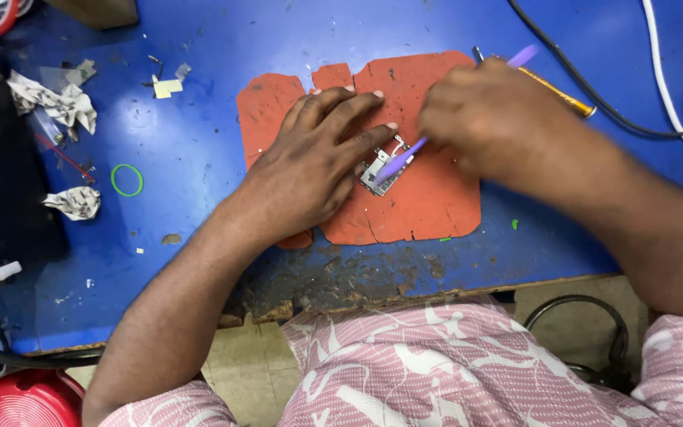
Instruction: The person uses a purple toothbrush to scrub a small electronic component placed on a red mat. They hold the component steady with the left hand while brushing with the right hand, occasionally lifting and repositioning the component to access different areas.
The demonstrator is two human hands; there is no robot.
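A small silvery metal part (381,171) lies on a worn orange mat (428,198) in the middle of the blue bench. My left hand (322,162) rests flat on the mat, fingers spread, with fingertips pressing the part's left edge. My right hand (488,119) is closed around a purple stick tool (397,162), whose tip touches the metal part; the tool's other end sticks out beyond my knuckles. A brass-coloured tool (567,99) lies on the bench just behind my right hand.
Black and white cables (666,103) run across the right of the bench. At left lie crumpled paper scraps (65,103), a green rubber ring (126,180) and small parts. The bench's front edge (341,304) is chipped. A red round object (25,399) sits bottom left.
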